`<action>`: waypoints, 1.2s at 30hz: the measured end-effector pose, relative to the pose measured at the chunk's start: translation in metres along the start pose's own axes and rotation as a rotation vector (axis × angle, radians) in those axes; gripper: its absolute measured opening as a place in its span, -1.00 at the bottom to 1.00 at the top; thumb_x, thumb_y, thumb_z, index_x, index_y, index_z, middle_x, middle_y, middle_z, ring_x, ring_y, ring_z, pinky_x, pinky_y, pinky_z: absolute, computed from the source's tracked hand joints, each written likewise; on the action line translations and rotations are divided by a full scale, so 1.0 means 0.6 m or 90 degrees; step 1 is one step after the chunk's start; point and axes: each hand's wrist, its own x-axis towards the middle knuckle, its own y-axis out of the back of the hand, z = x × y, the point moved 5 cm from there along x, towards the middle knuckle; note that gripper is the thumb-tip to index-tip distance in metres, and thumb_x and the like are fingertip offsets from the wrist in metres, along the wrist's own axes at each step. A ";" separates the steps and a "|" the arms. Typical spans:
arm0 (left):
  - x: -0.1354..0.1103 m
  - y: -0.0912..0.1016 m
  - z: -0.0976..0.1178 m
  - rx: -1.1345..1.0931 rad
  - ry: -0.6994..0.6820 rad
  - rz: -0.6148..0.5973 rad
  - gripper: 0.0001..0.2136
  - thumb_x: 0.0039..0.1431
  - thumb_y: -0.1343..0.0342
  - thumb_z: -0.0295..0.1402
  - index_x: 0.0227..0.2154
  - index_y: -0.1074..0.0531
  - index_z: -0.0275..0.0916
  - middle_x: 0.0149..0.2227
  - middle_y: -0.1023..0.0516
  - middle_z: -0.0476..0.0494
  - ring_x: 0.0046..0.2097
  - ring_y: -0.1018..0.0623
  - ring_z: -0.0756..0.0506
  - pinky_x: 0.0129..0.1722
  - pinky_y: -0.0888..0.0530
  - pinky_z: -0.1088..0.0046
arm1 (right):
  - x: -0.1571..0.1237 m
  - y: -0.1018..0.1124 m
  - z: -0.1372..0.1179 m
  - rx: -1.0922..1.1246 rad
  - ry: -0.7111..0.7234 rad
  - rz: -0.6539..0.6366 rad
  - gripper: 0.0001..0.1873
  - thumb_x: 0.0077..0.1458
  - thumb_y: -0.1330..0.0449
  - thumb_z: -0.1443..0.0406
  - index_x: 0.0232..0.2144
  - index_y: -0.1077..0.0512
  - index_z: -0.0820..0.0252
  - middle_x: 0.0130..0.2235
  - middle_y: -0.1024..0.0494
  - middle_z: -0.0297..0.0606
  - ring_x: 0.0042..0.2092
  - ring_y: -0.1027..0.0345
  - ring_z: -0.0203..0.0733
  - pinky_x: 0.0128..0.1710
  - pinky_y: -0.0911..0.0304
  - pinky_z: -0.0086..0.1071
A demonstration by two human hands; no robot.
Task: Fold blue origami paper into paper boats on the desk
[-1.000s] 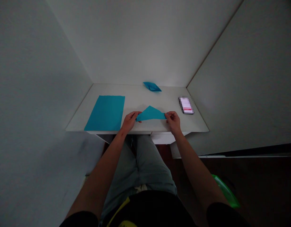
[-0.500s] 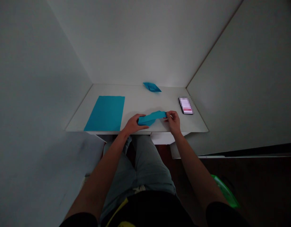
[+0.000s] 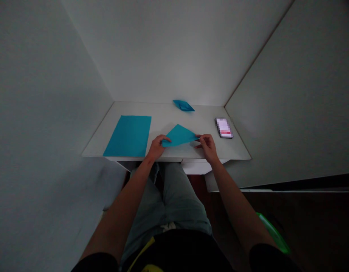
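Between my two hands is a folded piece of blue paper (image 3: 179, 135), shaped like a wide triangle with its peak toward the wall. My left hand (image 3: 157, 146) grips its left corner, thumb and fingers closed on it. At the right corner, my right hand (image 3: 207, 146) pinches the tip between thumb and fingers. The paper is held just over the front part of the white table. A flat blue sheet (image 3: 128, 136) lies to the left of my left hand. Farther back, near the wall, rests a folded blue paper boat (image 3: 183, 105).
A phone (image 3: 224, 127) with a lit, blurred screen lies on the right of the white table (image 3: 163, 113). Walls close in the table at the back and both sides. A green object (image 3: 273, 232) is on the dark floor at lower right.
The folded paper has turned from a narrow strip, seen nearly edge-on, to show a flat triangular face with its peak away from me. Both hands still hold its ends.
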 end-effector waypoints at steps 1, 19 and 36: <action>0.000 -0.002 0.001 0.035 -0.013 -0.017 -0.82 0.16 -0.33 -0.47 -0.18 -0.68 -0.15 0.00 -0.66 -0.15 0.12 -0.62 -0.22 0.29 -0.50 0.08 | 0.000 -0.001 0.000 -0.002 0.002 -0.009 -0.46 0.20 -0.38 -0.22 -0.19 -0.35 0.00 -0.02 -0.69 -0.21 -0.03 -0.60 -0.06 -0.30 -0.58 -0.29; -0.003 0.010 0.009 -0.092 0.057 -0.013 -0.73 0.22 -0.42 -0.13 -0.10 -0.73 -0.14 -0.04 -0.75 -0.17 0.04 -0.68 -0.23 0.15 -0.57 0.17 | 0.024 0.007 0.051 -0.071 -0.074 -0.020 -0.24 0.01 -0.53 -0.06 0.18 -0.41 -0.07 0.31 -0.49 -0.11 -0.02 -0.58 -0.07 0.02 -0.58 -0.10; 0.002 0.006 -0.007 -0.181 0.080 0.020 -0.37 0.10 -0.50 -0.20 0.24 -0.52 -0.15 0.09 -0.69 -0.27 0.16 -0.65 -0.27 0.12 -0.59 0.17 | 0.025 -0.016 0.024 -0.265 -0.042 -0.189 -0.37 0.22 -0.36 -0.15 0.19 -0.48 -0.01 -0.08 -0.65 -0.24 -0.15 -0.52 -0.03 -0.11 -0.46 -0.15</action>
